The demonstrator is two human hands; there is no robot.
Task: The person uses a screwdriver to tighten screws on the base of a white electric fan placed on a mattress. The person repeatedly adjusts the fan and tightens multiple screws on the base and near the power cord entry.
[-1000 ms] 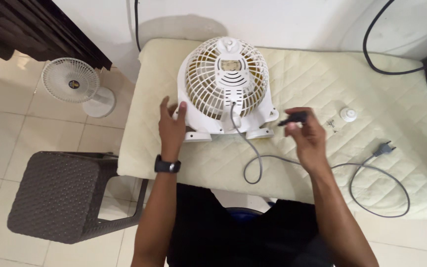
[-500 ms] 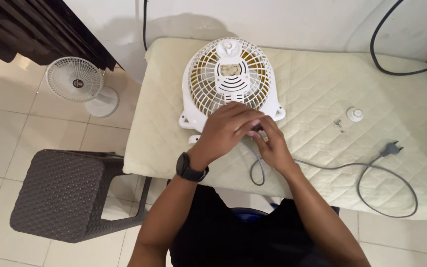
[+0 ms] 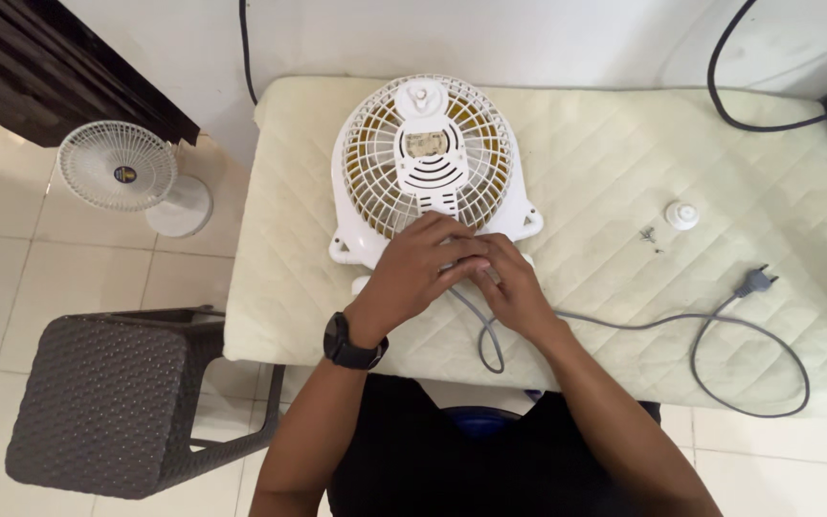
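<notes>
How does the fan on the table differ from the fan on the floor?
The table fan lies flat, back side up, under both hands; the floor fan stands upright on its own round base, untouched. The table fan looks bigger, with yellow showing through its grille; the floor fan looks all white. Both have round white grilles.

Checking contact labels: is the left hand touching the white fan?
Touching. The head view shows the left hand lying on the lower edge of the white fan, overlapping its grille with no gap.

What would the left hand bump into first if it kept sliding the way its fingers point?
The left hand points rightward, and its fingers already lie against the right hand at the base of the white box fan. So it would probably press into the right hand first.
</notes>
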